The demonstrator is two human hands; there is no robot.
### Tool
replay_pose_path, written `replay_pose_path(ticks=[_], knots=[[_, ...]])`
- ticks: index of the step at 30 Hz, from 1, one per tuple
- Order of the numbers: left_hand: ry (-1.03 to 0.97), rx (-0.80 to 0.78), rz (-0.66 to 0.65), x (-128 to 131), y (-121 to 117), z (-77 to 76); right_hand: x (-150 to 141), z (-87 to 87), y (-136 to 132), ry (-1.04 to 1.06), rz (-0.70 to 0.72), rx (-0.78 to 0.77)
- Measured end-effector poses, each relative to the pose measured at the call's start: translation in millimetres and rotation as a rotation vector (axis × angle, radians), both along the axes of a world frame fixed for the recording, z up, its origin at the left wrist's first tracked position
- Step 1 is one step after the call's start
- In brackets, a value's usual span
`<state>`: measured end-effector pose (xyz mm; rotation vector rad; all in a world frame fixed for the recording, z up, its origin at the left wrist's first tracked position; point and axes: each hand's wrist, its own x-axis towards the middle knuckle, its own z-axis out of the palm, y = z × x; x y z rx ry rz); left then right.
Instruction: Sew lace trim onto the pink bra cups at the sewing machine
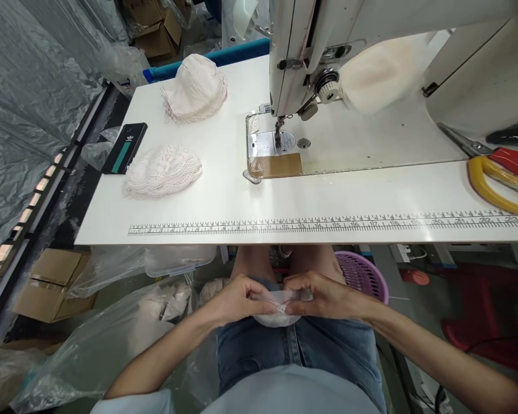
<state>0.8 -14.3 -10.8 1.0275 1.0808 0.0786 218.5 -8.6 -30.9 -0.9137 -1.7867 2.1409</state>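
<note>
From where I stand, the person sits with both hands low in the lap, just in front of the edge of a white table [224, 201]. Between them is a small piece of sheer white fabric [276, 319], hanging over the denim shorts [259, 345]. The left hand [242, 300] has its thumb and fingers pinched on the fabric's left side; the right hand [322, 294] pinches it on the right, its thumb pressing near the middle. So the piece spans the short gap between the two hands, its rounded lower edge drooping below the thumbs and its upper part rising between the fingers.

Up on the table, well apart from the hands, a lacy white stack [164, 172] lies beside a dark phone [124, 148] with a green stripe, and a pale cloth pile [196, 89] sits farther back. The sewing machine [280, 69] stands over its needle plate, with cream fabric [382, 75] behind its head. Yellow-and-red scissors [479, 172] lie at the far right, above a printed ruler scale [319, 225]. Beside the right knee I see a purple basket [362, 276].
</note>
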Motion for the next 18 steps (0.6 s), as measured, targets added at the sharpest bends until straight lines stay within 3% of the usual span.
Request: replay_pose_path(ticks=[5, 10, 18], knots=[[-0.014, 0.001, -0.052, -11, 3, 3.3, -3, 4.5, 0, 0.02, 0.029, -0.017], [0.015, 0.127, -0.186, -8, 6, 5.2, -9, 11.2, 0, -0.004, 0.065, 0.089], [0.01, -0.006, -0.089, -7, 3, 4.0, 11, 12.7, -2, 0.002, 0.07, 0.134]])
